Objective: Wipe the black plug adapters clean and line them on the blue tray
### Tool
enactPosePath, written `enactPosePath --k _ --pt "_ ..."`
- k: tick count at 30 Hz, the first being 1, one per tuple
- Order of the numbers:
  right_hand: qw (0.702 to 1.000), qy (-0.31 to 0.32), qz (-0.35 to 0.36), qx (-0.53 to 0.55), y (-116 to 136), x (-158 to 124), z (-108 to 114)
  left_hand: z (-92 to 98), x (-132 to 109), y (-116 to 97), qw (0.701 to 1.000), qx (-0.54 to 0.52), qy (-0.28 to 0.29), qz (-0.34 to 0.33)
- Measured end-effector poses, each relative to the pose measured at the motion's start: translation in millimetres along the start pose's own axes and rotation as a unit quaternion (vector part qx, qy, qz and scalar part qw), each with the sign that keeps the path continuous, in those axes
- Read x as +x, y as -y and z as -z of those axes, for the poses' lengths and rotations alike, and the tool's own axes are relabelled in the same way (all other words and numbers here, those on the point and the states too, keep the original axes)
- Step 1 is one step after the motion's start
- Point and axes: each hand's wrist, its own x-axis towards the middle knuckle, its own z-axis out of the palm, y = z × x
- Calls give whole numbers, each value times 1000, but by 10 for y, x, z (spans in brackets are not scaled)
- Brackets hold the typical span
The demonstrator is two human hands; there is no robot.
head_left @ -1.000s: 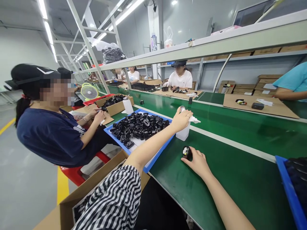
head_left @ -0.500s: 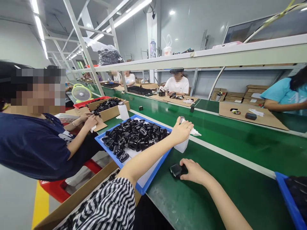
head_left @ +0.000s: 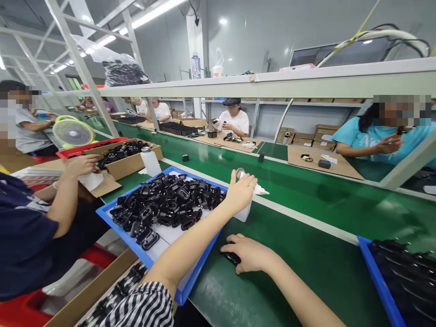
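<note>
Two hands were busy: left hand on white bottle, right hand on black part.
Left fingers lay over bottle top, grip couldn't be told, forearm across blue tray. Black part sat under right fingers, clamped against thumb, that hand nearer; long axis mostly hidden. Right palm faced down.

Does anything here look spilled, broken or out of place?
Nothing looks plainly spilled or broken. The black parts lie jumbled in the blue tray, but inside its rim. Mildly odd, perhaps: one small black block sits alone on the green surface beyond the tray, apart from that heap.
</note>
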Motion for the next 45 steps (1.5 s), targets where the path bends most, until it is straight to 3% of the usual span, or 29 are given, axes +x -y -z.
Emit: enactPosePath --k 9,13,19,24,25,27,30,33,35,37,45 --pt "983 -134 -7 122 -123 16 -37 -7 0 -4 1000 4 18 4" --pt "988 -127 -11 91 -127 14 -52 3 -1 0 1000 6 23 10" --pt "988 -84 -90 94 -61 -61 77 -16 -10 0 1000 7 20 8" --pt "977 -30 -147 154 -429 -222 344 -23 -16 -7 1000 20 13 2" --pt "970 -43 -167 172 -568 -232 399 -21 -15 -8 1000 24 13 1" --pt "943 -135 -214 215 -876 -217 480 -15 -13 -7 1000 28 12 1" --pt "866 -335 -297 222 -1318 -159 484 -3 -8 -7 1000 23 12 1" --pt "796 -439 -368 195 -1646 -160 366 9 -12 -7 1000 17 19 9" --pt "764 -472 -396 191 -1786 -194 276 16 -19 -4 1000 16 18 10" --pt "751 -484 -405 193 -1871 -227 216 19 -26 -1 1000 20 7 2" --pt "751 -481 -402 208 -1929 -208 200 12 -25 1 1000 26 -12 -5"
